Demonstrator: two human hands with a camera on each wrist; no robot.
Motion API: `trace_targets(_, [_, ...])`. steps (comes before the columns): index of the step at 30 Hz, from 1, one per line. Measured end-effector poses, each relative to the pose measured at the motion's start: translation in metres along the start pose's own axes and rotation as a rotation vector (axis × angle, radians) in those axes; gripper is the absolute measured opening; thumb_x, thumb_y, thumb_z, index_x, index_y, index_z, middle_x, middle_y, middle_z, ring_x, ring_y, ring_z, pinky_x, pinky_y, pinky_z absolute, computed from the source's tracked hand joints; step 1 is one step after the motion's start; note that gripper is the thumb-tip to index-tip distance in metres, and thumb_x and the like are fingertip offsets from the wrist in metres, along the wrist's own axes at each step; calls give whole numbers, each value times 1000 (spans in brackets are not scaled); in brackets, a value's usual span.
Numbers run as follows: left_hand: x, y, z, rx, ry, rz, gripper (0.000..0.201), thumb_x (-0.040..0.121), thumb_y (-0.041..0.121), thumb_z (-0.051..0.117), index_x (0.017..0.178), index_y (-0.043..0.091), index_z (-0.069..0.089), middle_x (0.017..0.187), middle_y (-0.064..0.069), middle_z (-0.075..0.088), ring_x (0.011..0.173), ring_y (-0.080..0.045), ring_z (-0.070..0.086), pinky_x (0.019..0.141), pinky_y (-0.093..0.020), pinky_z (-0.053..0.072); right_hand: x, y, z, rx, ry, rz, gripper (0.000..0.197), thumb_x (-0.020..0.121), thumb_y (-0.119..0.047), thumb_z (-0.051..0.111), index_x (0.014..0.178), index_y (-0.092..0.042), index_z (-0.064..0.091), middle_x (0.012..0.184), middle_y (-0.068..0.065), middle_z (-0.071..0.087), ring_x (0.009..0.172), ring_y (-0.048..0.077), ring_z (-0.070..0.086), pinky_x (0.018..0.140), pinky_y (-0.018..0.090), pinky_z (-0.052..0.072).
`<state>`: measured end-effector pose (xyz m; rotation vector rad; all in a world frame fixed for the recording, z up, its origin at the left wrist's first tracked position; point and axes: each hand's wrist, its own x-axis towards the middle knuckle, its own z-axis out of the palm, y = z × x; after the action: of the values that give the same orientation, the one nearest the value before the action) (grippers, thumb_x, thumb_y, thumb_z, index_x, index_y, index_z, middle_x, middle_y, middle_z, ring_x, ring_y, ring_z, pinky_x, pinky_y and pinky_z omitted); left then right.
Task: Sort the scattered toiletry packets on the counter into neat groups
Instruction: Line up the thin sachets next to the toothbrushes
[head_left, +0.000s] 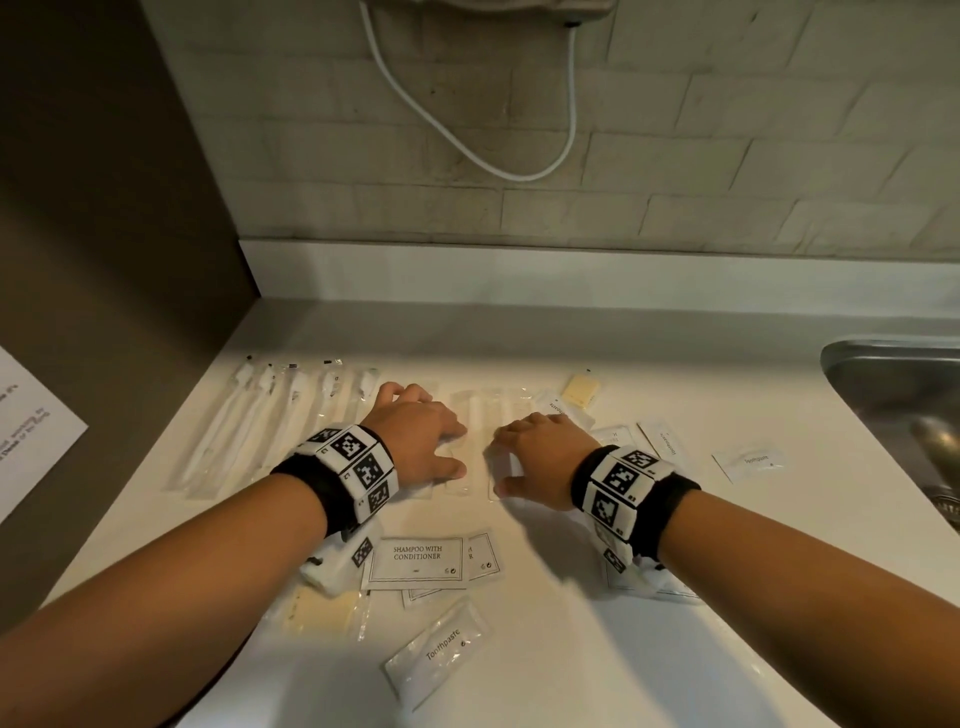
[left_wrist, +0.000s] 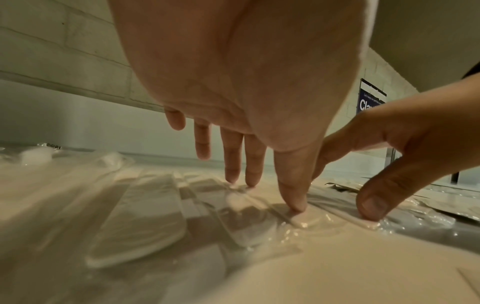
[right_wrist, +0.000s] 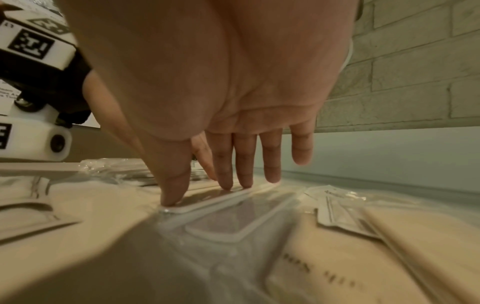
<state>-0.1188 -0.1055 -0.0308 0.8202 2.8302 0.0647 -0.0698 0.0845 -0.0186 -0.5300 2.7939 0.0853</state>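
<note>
On the pale cream counter (head_left: 649, 597) below the brick wall, your left hand (head_left: 421, 441) and right hand (head_left: 545, 457), grips wide, press straight fingertips on clear flat plastic-wrapped packets (head_left: 470, 415): slide them level, edges aligned.

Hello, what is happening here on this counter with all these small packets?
A person is sorting hotel-style toiletry packets on a white counter. Both hands press flat on clear-wrapped packets in the middle: the left hand on one clear packet, the right hand on the neighbouring one. A row of wrapped toothbrushes lies neatly at the left. Shampoo sachets and toothpaste sachets are still scattered nearer the person.
</note>
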Motion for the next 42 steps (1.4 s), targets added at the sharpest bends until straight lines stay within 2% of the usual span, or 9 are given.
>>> trace_targets(10, [-3,-4,1,-10,-15,-2,55,77,66,56,121,34,62,132,16,57,129,-16,33,108,-42,10,5,-6,-4,23,3,-13,57,90,-54,50,138,-25,45,140,-1,51,125,23,46,105,39,34])
trace_targets(14, [-1,-4,2,-25,-12,-4,59,76,68,57,124,35,60,133,16,57,130,-15,33,110,-43,10,6,-6,-2,11,-3,1,61,90,-55,50,141,-23,42,143,-1,48,127,23,45,106,40,33])
trace_targets(17, [0,-4,3,-24,-1,-3,56,74,68,57,117,32,63,128,15,59,127,-15,34,108,-42,9,5,-4,-3,38,21,14,62,90,-55,50,142,-23,41,142,0,48,127,23,44,107,40,33])
trace_targets(19, [3,-4,2,-53,39,1,55,73,70,56,115,35,63,129,16,57,125,-14,35,107,-41,11,2,3,-6,57,63,32,59,91,-52,50,142,-24,42,143,-1,48,129,22,44,109,40,32])
trace_targets(21, [6,0,0,-83,87,22,58,73,72,55,121,41,60,135,18,53,123,-10,35,107,-39,13,-4,13,-10,66,80,59,55,92,-49,51,141,-26,43,144,-1,47,130,22,43,111,42,30])
trace_targets(23, [10,9,-2,-98,102,51,60,75,72,56,127,41,57,138,20,50,123,-8,35,108,-38,15,-9,24,-12,40,55,87,55,91,-50,52,140,-27,44,143,-2,48,130,22,43,111,42,30])
trace_targets(27, [11,27,-4,-48,37,92,60,78,69,55,129,37,57,140,19,50,131,-13,32,109,-39,15,-14,29,-4,23,-22,98,63,85,-59,54,139,-27,45,140,-2,51,130,21,42,112,41,27])
trace_targets(31, [9,32,-2,22,-35,85,60,81,65,55,131,33,56,143,15,50,137,-18,30,111,-40,12,-14,23,0,24,-28,80,67,87,-59,52,143,-24,39,146,0,44,136,23,36,117,44,21])
trace_targets(42, [9,34,-3,34,-62,64,60,81,64,55,133,33,55,145,15,48,137,-19,30,111,-42,13,-4,18,4,23,-19,79,63,85,-62,50,136,-24,47,137,-1,52,127,23,44,109,42,31])
